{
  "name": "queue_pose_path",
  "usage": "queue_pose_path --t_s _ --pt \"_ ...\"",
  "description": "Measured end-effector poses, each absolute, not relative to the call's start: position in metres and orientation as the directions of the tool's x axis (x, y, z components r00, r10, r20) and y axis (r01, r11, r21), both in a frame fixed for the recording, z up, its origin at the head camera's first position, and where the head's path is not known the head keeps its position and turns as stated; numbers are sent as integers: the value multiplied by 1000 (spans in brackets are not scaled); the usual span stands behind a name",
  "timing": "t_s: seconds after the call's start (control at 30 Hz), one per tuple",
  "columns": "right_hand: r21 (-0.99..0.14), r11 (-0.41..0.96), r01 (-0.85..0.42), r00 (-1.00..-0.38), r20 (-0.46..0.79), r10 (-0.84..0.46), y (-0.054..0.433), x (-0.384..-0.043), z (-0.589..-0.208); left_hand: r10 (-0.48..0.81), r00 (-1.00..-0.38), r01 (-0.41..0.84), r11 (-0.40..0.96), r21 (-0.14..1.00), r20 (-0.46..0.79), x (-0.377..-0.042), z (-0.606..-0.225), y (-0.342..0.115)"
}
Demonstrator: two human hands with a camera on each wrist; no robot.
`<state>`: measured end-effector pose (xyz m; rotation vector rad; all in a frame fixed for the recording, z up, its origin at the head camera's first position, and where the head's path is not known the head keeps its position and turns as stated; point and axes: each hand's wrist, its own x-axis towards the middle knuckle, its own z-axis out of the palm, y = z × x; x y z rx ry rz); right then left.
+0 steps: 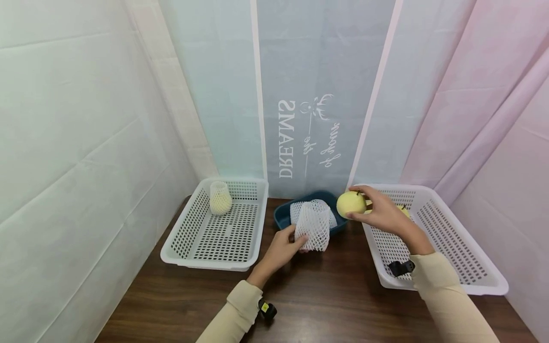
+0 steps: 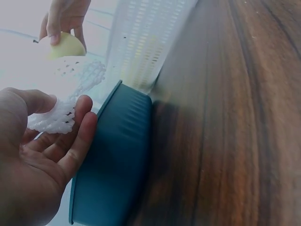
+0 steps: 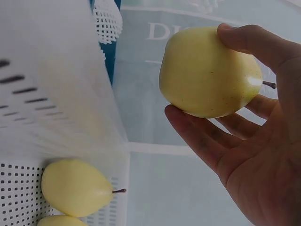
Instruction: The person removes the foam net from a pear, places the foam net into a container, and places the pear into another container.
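Observation:
My left hand (image 1: 284, 247) pinches a white foam net sleeve (image 1: 314, 227) between thumb and fingers, over the front of a dark teal tray (image 1: 280, 216). More foam netting (image 1: 328, 209) lies in that tray behind it. In my right hand (image 1: 383, 213) is a yellow-green pear (image 1: 349, 204), gripped by thumb and fingertips with its stem toward the palm in the right wrist view. The pear is raised at the near-left rim of the right white basket (image 1: 465, 247), a short way right of the sleeve. Further pears (image 3: 77, 187) lie in that basket, partly hidden by my hand in the head view.
A left white basket (image 1: 253, 247) holds one pear in a foam net sleeve (image 1: 220, 199) at its back left corner. Both baskets and the tray stand on a dark wooden table (image 1: 317, 295). Behind the table hangs a printed curtain (image 1: 317, 71); pale cloth walls flank the sides.

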<state>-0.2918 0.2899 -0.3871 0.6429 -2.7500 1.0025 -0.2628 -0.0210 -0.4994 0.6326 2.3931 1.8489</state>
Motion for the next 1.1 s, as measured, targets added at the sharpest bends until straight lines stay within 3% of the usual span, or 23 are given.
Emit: queue_pose_path --t_s 1.1 --pt "-569 734 -370 -929 242 -280 320 -299 -397 305 -931 270 210 940 199 -289 -490 1"
